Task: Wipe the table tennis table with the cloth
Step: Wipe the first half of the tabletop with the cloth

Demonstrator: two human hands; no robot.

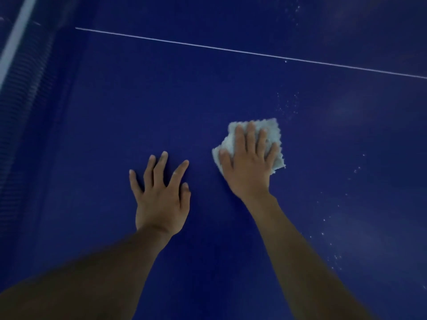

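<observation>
Here, both your forearms (300, 262) reach in from the bottom edge over the dark blue tabletop (115, 125). Your left hand (161, 199) is the nearer one. It lies palm down on the bare surface, fingers straight and spread wide, holding nothing.

A little farther out and to its right, not touching it, your right hand (249, 165) lies flat on the cloth (272, 132). Its fingers are straight and slightly apart, pressing the cloth onto the tabletop rather than gripping it.

The cloth is a small, pale grey-white square, somewhat rumpled, with a zigzag edge. It shows past your fingertips, beside your thumb on the left and along the right side of the hand, while your palm covers its middle.

Fine white specks (288, 105) dot the surface just beyond the cloth's far right corner. More trail down the right side of the view.

Farther on, a thin white line (231, 49) crosses the tabletop, slanting down toward the right, and a few more specks lie past it at the top right. At the far left stands the net (27, 88), dark mesh under a white top band, too blurred for detail.
</observation>
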